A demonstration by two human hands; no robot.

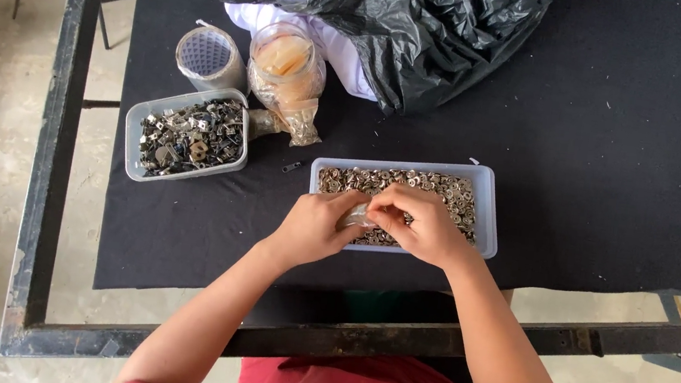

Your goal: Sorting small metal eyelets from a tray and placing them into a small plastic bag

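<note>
A shallow clear plastic tray full of small metal rings lies on the black cloth in front of me. Both hands meet over its near left corner. My left hand and my right hand pinch a small clear plastic bag between their fingertips. What is inside the bag is hidden by my fingers.
A second tray with dark metal clips sits to the left. Behind it stand a tape roll and a clear jar with a small packed bag leaning on it. A black plastic bag over white cloth lies at the back. The metal frame edge runs near me.
</note>
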